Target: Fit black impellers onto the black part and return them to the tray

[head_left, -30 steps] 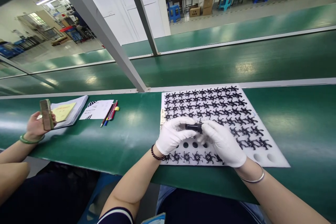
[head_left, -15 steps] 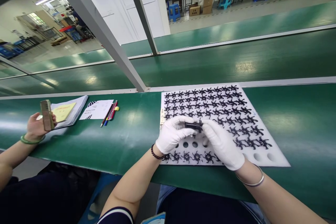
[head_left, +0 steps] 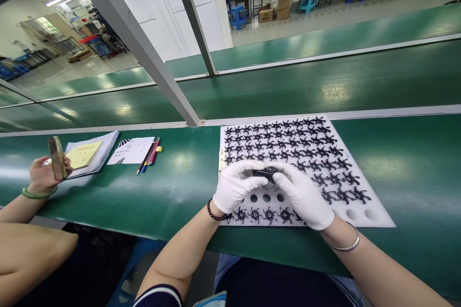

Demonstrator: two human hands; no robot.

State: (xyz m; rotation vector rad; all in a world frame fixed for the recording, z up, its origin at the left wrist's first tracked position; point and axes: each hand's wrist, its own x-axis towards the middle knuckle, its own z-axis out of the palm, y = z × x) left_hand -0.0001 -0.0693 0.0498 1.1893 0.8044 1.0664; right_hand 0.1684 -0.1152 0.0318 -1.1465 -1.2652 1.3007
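Observation:
Between my two white-gloved hands is a small black cylindrical part (head_left: 265,174), lying about level above a white tray. My left hand (head_left: 235,187) is closed round its left end. The fingers of my right hand (head_left: 306,196) pinch its right end and cover some of it. Beneath them, the white tray (head_left: 382,219) bears rows of black bladed wheels (head_left: 269,214) with curved arms. Round holes (head_left: 266,198) show in the tray just below my hands.
To the left, a co-worker's hand (head_left: 40,175) holds a phone (head_left: 56,158) near stacked papers (head_left: 108,146). Pens (head_left: 153,153) lie by a printed sheet (head_left: 132,150). A slanted metal post (head_left: 144,53) rises at the bench's back rail.
My right hand's fingers have closed further over the right end of the black part, hiding more of it. The co-worker's hand and phone have shifted slightly left.

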